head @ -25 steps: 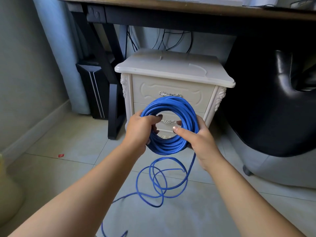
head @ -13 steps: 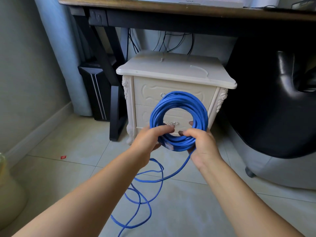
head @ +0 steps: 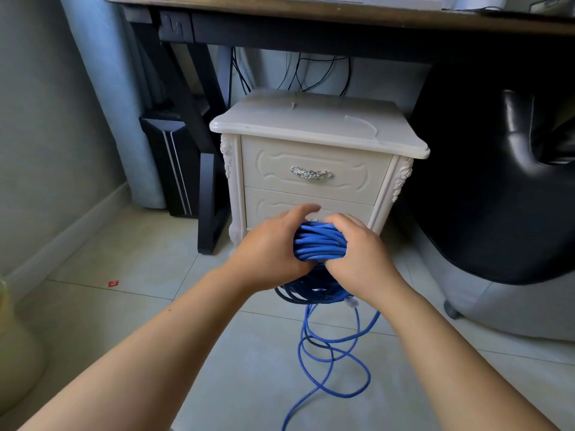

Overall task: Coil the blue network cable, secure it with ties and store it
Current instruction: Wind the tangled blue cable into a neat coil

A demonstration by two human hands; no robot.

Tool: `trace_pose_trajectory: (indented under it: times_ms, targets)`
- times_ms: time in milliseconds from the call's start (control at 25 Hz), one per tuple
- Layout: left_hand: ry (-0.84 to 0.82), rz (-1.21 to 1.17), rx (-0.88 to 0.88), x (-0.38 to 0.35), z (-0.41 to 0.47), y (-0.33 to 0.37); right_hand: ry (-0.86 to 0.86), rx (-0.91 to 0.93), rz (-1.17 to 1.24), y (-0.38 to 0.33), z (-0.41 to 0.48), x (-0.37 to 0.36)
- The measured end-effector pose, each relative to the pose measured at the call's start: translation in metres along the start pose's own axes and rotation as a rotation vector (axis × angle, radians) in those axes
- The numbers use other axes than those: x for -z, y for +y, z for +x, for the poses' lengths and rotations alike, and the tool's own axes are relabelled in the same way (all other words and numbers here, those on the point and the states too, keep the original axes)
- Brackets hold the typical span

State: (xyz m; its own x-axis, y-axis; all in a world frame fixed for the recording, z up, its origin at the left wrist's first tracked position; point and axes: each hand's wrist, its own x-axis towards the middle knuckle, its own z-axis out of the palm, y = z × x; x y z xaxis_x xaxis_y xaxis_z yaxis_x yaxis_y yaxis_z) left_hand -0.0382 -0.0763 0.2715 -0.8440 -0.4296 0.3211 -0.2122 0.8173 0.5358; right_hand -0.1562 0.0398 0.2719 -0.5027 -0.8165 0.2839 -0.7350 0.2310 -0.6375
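Two hands, left hand and right hand, both curled tight around blue network cable. Coil, upright ring half second ago, now tipped edge-on before nightstand. Loose tail on floor: coiling seems unfinished.

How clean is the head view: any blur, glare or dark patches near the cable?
Head view: blue cable is sharp; left hand fingertips slightly motion-blurred, right hand crisp; loops beneath fall in shadow; black chair dark with one glare streak; wide-angle bends the desk edge.
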Motion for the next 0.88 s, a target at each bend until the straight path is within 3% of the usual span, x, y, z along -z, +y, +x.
trace_pose_trajectory:
  times_ms: [120, 280, 440, 600, 680, 800, 880]
  targets:
    - [0.063, -0.068, 0.107, 0.001, 0.000, 0.006, 0.015, 0.011, 0.052, -0.005, -0.002, 0.005]
    - [0.130, -0.296, 0.255, 0.007, 0.002, 0.013, 0.038, -0.121, 0.337, -0.006, 0.001, 0.016]
    - [0.246, -0.772, 0.531, 0.009, 0.009, 0.008, -0.083, -0.333, 0.887, 0.004, 0.002, 0.017]
    - [0.347, -1.118, 0.785, 0.001, 0.012, 0.009, 0.094, -0.431, 1.152, -0.004, 0.002, -0.003]
    - [0.391, -1.229, 0.871, -0.003, 0.011, 0.016, 0.183, -0.417, 1.182, -0.011, 0.000, -0.012]
    - [0.440, -1.299, 0.922, -0.006, 0.009, 0.021, 0.231, -0.394, 1.042, -0.015, -0.004, -0.028]
    - [0.430, -1.308, 0.901, -0.008, 0.008, 0.022, 0.237, -0.478, 1.048, -0.012, -0.002, -0.029]
